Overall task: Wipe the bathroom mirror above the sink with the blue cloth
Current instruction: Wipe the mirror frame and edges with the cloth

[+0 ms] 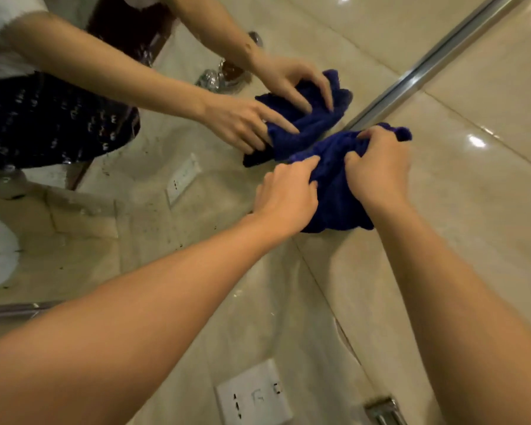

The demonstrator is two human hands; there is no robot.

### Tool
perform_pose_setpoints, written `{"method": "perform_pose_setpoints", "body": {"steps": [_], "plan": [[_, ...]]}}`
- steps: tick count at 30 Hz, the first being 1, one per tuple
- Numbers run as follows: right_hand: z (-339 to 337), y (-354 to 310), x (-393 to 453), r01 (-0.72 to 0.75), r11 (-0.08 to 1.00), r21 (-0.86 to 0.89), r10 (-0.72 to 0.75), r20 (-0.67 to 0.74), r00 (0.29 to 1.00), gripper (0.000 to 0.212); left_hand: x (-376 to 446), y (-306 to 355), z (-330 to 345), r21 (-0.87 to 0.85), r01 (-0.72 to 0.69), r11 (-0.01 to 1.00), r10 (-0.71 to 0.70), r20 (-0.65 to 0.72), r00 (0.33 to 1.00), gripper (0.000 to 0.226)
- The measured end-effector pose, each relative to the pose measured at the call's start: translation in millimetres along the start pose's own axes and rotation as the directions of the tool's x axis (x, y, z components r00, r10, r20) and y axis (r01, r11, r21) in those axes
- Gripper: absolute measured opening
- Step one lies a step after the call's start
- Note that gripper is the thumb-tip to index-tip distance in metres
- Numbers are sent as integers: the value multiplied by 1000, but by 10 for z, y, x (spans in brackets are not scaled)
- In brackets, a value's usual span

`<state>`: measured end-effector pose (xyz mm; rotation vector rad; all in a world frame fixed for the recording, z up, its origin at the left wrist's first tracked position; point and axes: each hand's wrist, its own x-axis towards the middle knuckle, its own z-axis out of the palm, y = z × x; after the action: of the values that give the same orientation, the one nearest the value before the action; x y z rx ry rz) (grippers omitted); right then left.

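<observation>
Left hand (284, 194) is pinching the blue cloth (334, 185) with curled fingers, and right hand (377, 170) is gripping it too, just beside the left. Cloth is sitting bunched and wrinkled, pressed against the mirror (154, 228) near its metal edge strip (423, 65), its reflection showing just above.

A bathroom: glossy beige wall tiles (488, 87), mirror (135, 210), white wall socket (253, 394).

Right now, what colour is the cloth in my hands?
Deep blue cloth, clearest in the head view.
</observation>
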<state>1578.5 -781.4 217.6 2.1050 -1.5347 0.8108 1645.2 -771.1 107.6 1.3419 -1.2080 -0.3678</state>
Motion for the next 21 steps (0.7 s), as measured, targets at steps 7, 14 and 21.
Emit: {"method": "perform_pose_setpoints", "body": {"steps": [7, 14, 21], "plan": [[811, 66, -274, -47, 998, -52, 47, -2, 999, 22, -100, -495, 321, 153, -12, 988, 4, 51, 999, 56], [1278, 154, -573, 4, 998, -60, -6, -31, 999, 18, -323, -1042, 531, 127, 1, 992, -5, 33, 999, 58], [1805, 141, -1034, 9, 995, -96, -4, 57, 998, 16, -671, -1559, 564, 86, 133, 987, -135, 18, 991, 56]]}}
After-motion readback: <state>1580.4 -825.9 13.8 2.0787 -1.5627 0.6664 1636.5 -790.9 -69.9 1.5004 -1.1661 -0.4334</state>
